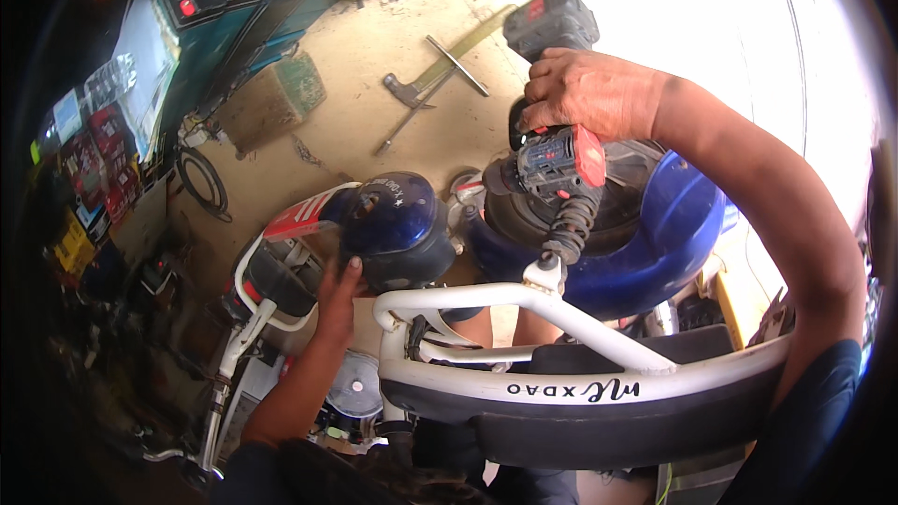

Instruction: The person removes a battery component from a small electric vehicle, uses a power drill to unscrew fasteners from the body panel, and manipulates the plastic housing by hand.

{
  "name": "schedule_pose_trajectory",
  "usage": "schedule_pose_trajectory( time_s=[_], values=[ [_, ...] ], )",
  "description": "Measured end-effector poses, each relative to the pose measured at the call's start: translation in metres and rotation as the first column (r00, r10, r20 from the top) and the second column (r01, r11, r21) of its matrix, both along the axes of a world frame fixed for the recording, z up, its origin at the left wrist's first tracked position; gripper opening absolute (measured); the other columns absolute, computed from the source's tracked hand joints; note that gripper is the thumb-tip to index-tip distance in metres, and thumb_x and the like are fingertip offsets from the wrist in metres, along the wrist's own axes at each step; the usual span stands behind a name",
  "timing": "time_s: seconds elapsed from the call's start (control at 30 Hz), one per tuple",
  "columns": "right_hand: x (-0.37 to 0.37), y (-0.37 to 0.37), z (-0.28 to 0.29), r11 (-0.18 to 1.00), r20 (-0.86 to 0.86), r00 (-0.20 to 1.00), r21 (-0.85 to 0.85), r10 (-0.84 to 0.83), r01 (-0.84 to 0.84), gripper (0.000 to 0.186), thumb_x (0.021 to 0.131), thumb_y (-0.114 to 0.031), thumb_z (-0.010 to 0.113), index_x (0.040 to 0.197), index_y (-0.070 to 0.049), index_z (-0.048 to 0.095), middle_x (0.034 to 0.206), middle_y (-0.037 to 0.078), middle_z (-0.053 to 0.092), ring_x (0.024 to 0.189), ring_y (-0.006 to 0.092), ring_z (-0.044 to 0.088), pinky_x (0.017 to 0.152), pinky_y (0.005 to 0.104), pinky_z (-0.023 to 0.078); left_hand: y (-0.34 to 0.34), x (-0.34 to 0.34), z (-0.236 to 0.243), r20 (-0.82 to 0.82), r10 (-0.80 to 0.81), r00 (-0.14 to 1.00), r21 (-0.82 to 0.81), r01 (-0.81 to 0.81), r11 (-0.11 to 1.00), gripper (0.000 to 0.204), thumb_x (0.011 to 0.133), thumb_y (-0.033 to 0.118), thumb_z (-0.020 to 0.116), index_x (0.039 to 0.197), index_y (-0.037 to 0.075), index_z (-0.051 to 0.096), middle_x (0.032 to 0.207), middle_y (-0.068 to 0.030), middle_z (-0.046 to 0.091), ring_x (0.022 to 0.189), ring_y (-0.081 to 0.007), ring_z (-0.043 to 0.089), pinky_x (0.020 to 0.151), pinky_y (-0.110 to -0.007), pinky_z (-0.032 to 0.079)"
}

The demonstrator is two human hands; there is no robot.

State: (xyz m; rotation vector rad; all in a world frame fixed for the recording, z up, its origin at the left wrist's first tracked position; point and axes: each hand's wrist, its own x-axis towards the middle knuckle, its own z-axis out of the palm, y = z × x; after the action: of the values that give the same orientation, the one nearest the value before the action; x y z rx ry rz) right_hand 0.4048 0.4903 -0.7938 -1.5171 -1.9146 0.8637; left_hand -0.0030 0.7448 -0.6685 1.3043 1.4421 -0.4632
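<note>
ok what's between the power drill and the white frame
In the head view, a dark coil spring lies between the power drill and the white frame.

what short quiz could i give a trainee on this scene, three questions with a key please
1. Which hand holds the power tool?
2. True or false: the hammer lies on the floor.
3. What colour is the lettered frame? a) green b) white c) red

Key: 1. The right hand. 2. True. 3. b) white.
</note>
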Motion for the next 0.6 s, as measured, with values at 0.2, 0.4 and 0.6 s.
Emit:
schedule_pose_trajectory(
  time_s=[0.2,0.4,0.6],
  values=[
    [0.003,0.045,0.033,0.945,-0.244,0.952,-0.308,-0.185,0.104,0.026,0.073,-0.015,0.079,0.097,-0.008,0.074,0.088,0.017,0.073,0.087,0.0380,0.070,0.078,0.0456,0.056,0.023,0.043,-0.001,0.059,-0.574,0.817,0.439,0.495,0.750,0.057,0.101,0.024,0.066,0.150,0.000,0.048,0.148,-0.0174,0.055,0.130,-0.0305,0.058,0.113,-0.041,0.042],
    [0.028,0.118,0.078,0.768,-0.391,0.898,-0.632,-0.203,-0.102,0.038,0.077,-0.038,0.088,0.093,-0.004,0.079,0.073,0.011,0.073,0.064,0.0209,0.067,0.064,0.0364,0.054,0.037,0.131,-0.051,0.462,-0.636,0.618,0.117,0.668,0.735,0.046,0.104,0.015,0.059,0.147,-0.001,0.052,0.137,-0.0189,0.063,0.130,-0.0264,0.060,0.114,-0.038,0.042],
    [0.032,0.158,0.071,0.717,-0.408,0.883,-0.685,-0.231,-0.129,0.046,0.083,-0.045,0.085,0.105,-0.006,0.079,0.083,0.006,0.074,0.069,0.0174,0.070,0.063,0.0322,0.056,0.022,0.130,-0.070,0.594,-0.201,0.779,-0.304,0.448,0.841,0.027,0.107,0.007,0.052,0.129,-0.005,0.062,0.118,-0.0124,0.074,0.114,-0.0165,0.068,0.103,-0.033,0.052]
  ],
)
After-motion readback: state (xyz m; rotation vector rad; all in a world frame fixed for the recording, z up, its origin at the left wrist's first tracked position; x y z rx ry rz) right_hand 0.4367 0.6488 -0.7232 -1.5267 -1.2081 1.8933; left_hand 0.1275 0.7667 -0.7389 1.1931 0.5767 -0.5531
